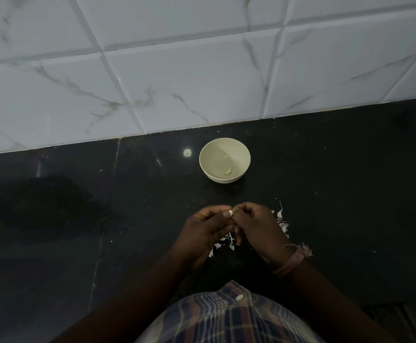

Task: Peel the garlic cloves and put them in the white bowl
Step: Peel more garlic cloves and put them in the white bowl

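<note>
Wall: marbled white tiles fill the 12 o'clock half of the view, meeting the counter just behind the bowl.
Counter: black stone worktop, glossy, w/ a seam running 12 to 6 o'clock left of the hands.
Shirt: plaid shirt at 6 o'clock, one pale button showing.
L hand: left hand at centre, thumb and fingers curled, pinching the clove from its 9 o'clock side.
R hand: right hand touching the left one, fingertips pinched at the clove's 3 o'clock side; thread band on that wrist. Both hands together, clamped on the one clove.
Bowl: white bowl at 12 o'clock from the hands, near but apart, upright, mouth open to the camera. Holds one small peeled piece on its near side.
Peels: papery skin scraps lie on the counter under and at 3 o'clock of the hands, partly hidden.
Clove: garlic clove pale, between both thumbs; too small to tell its long axis or how much skin remains.
Next move, my guess: once clean, drop goes straight to 12 o'clock. Both hands abt equally near the bowl; nothing stands in the path.
Risk: loose skin could ride along into the bowl.
</note>
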`<state>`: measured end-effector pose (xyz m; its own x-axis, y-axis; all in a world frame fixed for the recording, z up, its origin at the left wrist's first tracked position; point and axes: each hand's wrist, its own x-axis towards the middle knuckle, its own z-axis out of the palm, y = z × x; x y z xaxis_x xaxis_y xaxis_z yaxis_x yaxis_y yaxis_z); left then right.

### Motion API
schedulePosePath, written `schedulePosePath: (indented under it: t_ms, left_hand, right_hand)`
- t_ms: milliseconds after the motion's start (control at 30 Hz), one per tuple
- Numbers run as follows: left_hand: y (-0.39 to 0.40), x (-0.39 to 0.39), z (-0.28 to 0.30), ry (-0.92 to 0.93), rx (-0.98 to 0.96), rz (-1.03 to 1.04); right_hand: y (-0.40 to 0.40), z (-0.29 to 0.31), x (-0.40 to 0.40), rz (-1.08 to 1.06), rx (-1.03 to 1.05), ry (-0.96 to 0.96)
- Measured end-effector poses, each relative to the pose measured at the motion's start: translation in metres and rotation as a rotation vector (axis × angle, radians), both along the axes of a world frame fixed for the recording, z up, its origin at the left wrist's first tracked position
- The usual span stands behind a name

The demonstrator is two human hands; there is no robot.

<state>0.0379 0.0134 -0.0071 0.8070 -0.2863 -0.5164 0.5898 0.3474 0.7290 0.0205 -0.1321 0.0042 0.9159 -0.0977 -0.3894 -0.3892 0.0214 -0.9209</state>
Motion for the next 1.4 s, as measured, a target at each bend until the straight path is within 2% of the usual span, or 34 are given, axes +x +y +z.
schedulePosePath:
  t_ms: [267,567,767,967,1100,1400]
  left_hand:
    - [-0.004,-0.002,-0.003,-0.125,0.120,0.040]
    - [-0.006,-0.002,0.002,-0.054,0.041,0.070]
    - [-0.004,-0.001,0.004,0.084,-0.118,0.119]
    - [-0.004,0.000,0.002,0.148,-0.151,0.136]
    - [-0.003,0.001,0.002,0.165,-0.140,0.134]
    - [-0.002,-0.001,-0.003,0.137,-0.103,0.133]
  right_hand:
    - [0.005,-0.007,-0.002,-0.094,0.068,0.039]
    - [0.005,-0.007,0.000,-0.080,0.070,0.051]
    - [0.010,-0.010,0.000,-0.134,0.228,0.109]
    - [0.011,-0.012,0.000,-0.181,0.296,0.118]
    - [0.006,-0.016,0.002,-0.255,0.269,0.132]
    - [0.004,-0.012,-0.002,-0.159,-0.024,0.009]
